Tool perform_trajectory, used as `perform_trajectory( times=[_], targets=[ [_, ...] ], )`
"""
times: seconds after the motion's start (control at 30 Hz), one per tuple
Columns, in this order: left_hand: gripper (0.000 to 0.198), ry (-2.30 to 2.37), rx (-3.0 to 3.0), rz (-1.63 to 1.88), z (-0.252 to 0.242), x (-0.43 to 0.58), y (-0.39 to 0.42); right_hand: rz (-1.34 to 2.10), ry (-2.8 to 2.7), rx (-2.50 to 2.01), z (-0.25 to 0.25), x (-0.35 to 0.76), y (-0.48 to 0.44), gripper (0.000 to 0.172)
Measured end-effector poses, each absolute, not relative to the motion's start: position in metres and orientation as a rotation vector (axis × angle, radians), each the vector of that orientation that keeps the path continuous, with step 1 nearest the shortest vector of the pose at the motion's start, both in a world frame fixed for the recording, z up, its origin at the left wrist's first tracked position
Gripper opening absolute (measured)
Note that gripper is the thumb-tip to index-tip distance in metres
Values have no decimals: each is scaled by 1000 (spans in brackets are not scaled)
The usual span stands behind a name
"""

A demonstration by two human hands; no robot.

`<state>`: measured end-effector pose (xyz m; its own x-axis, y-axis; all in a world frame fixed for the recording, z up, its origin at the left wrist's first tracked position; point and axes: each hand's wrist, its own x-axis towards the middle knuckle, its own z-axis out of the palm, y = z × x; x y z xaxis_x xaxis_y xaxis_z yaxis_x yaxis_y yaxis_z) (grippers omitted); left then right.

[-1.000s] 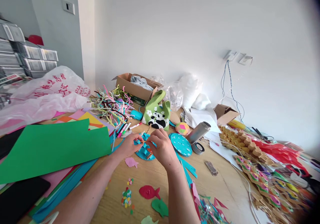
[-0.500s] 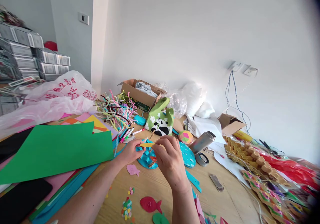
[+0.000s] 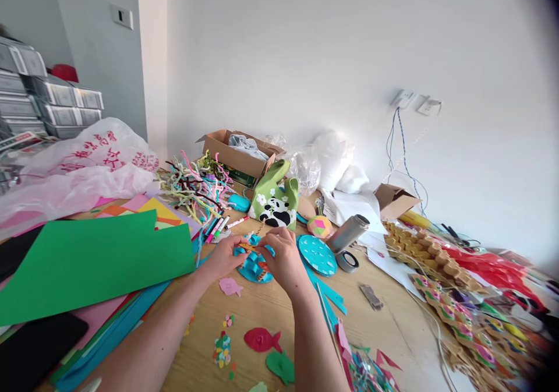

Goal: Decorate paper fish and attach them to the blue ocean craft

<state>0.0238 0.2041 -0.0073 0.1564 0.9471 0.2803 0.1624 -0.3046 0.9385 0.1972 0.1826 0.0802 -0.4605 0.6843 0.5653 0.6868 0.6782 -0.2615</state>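
Hands (image 3: 223,257) (image 3: 286,261), fingers (image 3: 238,241) pinching orange piece (image 3: 248,247), blue disc's edge (image 3: 257,280) near, tabletop (image 3: 404,328) spreading right.

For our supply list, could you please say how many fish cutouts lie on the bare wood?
3: pink fish below the centre, red fish to its lower right, green fish just below that; a cropped pale green piece may be another.

The bare left forearm (image 3: 159,325) slants from seven o'clock toward one; the bare right forearm (image 3: 315,328) enters nearer five and leans toward eleven. The left hand (image 3: 225,258) points toward two o'clock, thumb and forefinger in a pinching grip. The right hand (image 3: 283,261) is back-upward, fingers bent toward ten. Both sets of fingertips lie close together, just six-o'clock-ward of centre.
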Motion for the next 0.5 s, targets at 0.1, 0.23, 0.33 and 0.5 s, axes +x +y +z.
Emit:
perform_trajectory(
  times=[0.1, 0.23, 0.33, 0.5],
  targets=[
    [20, 1075, 1659, 1244, -4, 23, 204, 31, -2223, -1092, 77, 197, 185, 11],
    [22, 1085, 1665, 1243, -4, 21, 205, 68, -2222, -1117, 76, 196, 186, 11],
    [25, 1085, 1644, 1232, -7, 20, 207, 84, -2237, -1141, 75, 195, 187, 12],
    [26, 1061, 1620, 1220, -10, 20, 208, 104, -2249, -1162, 72, 192, 189, 14]
  ],
)
